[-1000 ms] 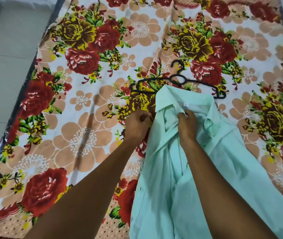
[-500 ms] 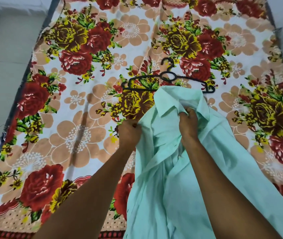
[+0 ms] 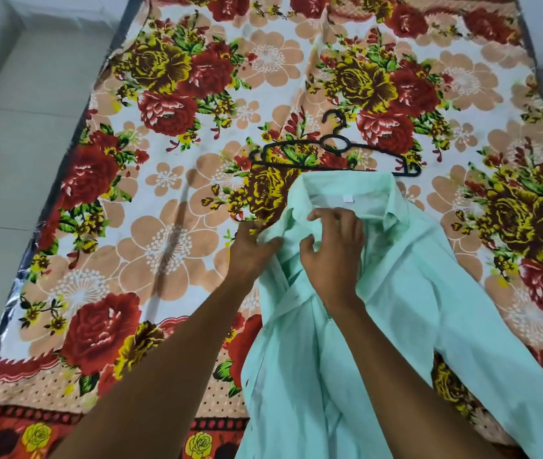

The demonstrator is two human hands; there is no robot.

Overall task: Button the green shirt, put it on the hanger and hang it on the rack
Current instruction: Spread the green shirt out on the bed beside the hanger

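Note:
The pale green shirt (image 3: 405,313) lies on the flowered bedspread with its collar at the far end, a white label showing inside. Its front is unbuttoned and rumpled. My left hand (image 3: 251,248) pinches the shirt's left front edge just below the collar. My right hand (image 3: 336,250) rests on the cloth in the middle of the chest, fingers spread and curled over the fabric. A black plastic hanger (image 3: 336,150) lies flat just beyond the collar, its lower edge partly covered by the shirt. No rack is in view.
The flowered bedspread (image 3: 164,226) covers a mattress whose dark edge (image 3: 74,134) runs along the left. Pale floor tiles (image 3: 15,144) lie beyond that edge. The shirt's right sleeve trails toward the bottom right.
The collar now lies open and flat with its label showing. My right hand has let go of the collar and spread over the chest. My left hand has stayed at the left front edge.

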